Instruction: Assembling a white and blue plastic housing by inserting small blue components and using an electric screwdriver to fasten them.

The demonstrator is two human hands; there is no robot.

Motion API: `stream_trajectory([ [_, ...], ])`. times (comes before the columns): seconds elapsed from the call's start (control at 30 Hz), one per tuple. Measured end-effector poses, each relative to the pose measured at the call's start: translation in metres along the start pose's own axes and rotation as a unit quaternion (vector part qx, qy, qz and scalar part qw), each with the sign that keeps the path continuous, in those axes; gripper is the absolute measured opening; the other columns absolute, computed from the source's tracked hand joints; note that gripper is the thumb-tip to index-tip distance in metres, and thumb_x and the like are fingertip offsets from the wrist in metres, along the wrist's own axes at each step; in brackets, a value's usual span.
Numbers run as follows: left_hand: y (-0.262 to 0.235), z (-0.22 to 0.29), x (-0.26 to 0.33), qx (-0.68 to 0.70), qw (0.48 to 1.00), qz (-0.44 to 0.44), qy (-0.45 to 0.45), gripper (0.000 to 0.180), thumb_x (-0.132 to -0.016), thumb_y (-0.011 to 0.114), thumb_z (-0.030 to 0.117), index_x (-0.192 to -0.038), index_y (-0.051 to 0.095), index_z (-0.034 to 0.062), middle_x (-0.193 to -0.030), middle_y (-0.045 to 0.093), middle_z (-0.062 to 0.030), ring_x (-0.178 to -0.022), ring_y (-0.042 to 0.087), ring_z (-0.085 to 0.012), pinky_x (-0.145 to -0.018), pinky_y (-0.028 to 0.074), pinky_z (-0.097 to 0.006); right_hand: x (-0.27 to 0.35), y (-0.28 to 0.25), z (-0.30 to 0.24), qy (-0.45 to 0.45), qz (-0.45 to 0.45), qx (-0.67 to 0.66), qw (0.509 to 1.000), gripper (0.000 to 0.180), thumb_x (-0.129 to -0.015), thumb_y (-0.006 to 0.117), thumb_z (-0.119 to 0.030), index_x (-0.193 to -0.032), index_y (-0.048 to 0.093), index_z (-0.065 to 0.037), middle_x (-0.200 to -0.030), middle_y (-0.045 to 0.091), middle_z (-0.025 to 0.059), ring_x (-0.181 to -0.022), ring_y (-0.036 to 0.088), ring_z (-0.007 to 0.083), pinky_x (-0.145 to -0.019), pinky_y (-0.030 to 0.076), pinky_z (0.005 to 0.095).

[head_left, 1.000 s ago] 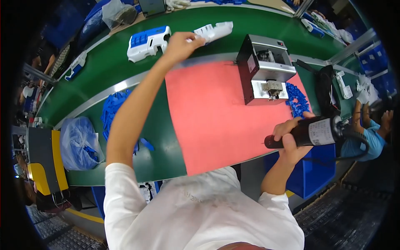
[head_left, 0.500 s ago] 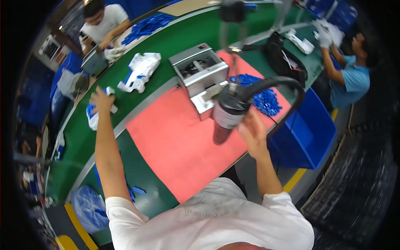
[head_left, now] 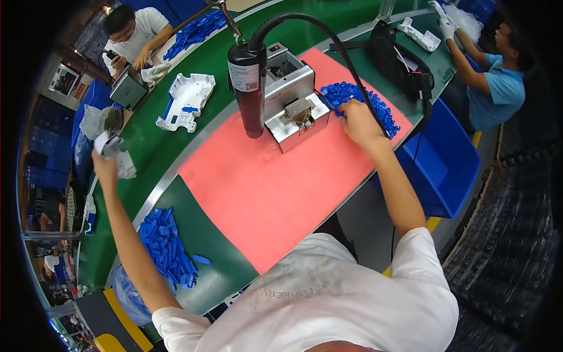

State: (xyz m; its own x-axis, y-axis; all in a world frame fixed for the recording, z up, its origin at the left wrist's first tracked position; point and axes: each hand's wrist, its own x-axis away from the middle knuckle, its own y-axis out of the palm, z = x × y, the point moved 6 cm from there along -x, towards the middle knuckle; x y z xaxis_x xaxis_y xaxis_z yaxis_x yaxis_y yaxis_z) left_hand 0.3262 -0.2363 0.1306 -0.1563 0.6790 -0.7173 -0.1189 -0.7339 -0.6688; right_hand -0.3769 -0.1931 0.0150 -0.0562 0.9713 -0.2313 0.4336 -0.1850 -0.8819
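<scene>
The white plastic part [head_left: 117, 154] sits far out on the green belt [head_left: 205, 120], gripped in the person's left hand [head_left: 105, 159], fingers curled around it. The right hand [head_left: 358, 120] rests on the pile of small blue pieces [head_left: 363, 102], fingers bent as if pinching 1; the exact grip cannot be told. A firm hold on the part and a single-piece pick seem wise. The blue bin [head_left: 448, 164] beside the bench shows nothing inside.

Bright, even overhead light is flooding my surface [head_left: 176, 146]; shadows are staying short and soft; a faint sheen is showing on the pink mat [head_left: 264, 188]; the fisheye is bending edges toward a black rim; my left hand [head_left: 105, 158] is blurring slightly.
</scene>
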Motion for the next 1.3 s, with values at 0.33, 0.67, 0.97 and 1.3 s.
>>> stream_trajectory([
  [0.33,-0.019,0.164,0.230,0.605,0.584,-0.194,-0.505,0.034,-0.070,0.053,-0.001,-0.102,0.059,-0.0087,-0.100,0.064,-0.0147,-0.085,0.065,-0.0244,-0.079,0.056,-0.042,-0.014,-0.015,-0.003,-0.039,-0.045,-0.001,0.998,0.022,-0.078,0.058,-0.001,-0.096,0.071,-0.003,-0.093,0.068,0.0209,-0.089,0.064,0.0373,-0.081,0.051,0.0443],
  [0.67,-0.005,0.240,0.276,0.611,0.574,-0.314,-0.446,0.057,-0.074,0.049,-0.006,-0.131,0.044,-0.0037,-0.126,0.056,-0.0168,-0.114,0.058,-0.0311,-0.096,0.050,-0.043,-0.051,0.018,-0.014,-0.179,-0.019,0.006,0.984,0.032,-0.082,0.063,-0.017,-0.114,0.069,-0.017,-0.125,0.053,0.0155,-0.118,0.046,0.0370,-0.095,0.044,0.0441],
  [0.97,-0.004,0.229,0.277,0.574,0.598,-0.294,-0.476,0.050,-0.074,0.049,-0.005,-0.125,0.048,-0.0055,-0.119,0.060,-0.0162,-0.104,0.063,-0.0278,-0.087,0.055,-0.038,-0.040,0.017,-0.008,-0.250,0.047,0.126,0.959,0.012,-0.078,0.061,-0.016,-0.081,0.072,-0.016,-0.097,0.063,0.0049,-0.100,0.054,0.0279,-0.074,0.043,0.0441],
  [1.3,0.002,0.207,0.290,0.558,0.629,-0.244,-0.484,0.042,-0.075,0.053,-0.002,-0.117,0.053,-0.0025,-0.110,0.064,-0.0128,-0.097,0.064,-0.0250,-0.082,0.054,-0.035,-0.020,0.016,-0.014,-0.302,-0.037,0.086,0.949,0.017,-0.084,0.061,-0.023,-0.093,0.073,-0.016,-0.112,0.062,0.0029,-0.111,0.051,0.0257,-0.096,0.038,0.0472],
])
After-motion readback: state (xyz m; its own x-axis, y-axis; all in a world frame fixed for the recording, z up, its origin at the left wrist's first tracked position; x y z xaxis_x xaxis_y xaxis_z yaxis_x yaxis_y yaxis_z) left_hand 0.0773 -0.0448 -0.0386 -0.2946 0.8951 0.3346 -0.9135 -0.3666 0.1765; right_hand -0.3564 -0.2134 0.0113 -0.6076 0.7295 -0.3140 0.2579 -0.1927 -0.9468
